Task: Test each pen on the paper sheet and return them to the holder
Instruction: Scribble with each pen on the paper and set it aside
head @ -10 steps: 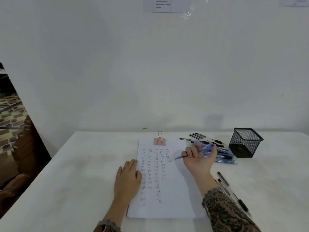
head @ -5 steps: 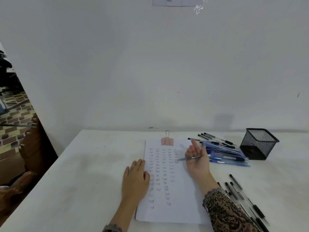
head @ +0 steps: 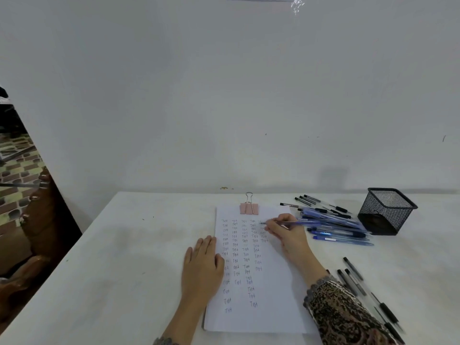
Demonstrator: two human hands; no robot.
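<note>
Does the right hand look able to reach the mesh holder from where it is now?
Probably yes: the right hand, holding a blue pen, has only the low pile of blue pens between it and the mesh holder.

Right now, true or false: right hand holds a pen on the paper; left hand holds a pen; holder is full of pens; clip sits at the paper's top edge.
1. The right hand holds a blue pen tip-down on the paper. True.
2. The left hand holds a pen. False: it lies flat on the paper's left edge.
3. The mesh holder is full of pens. False: no pens show in it.
4. The pink clip sits at the paper's top edge. True.
</note>
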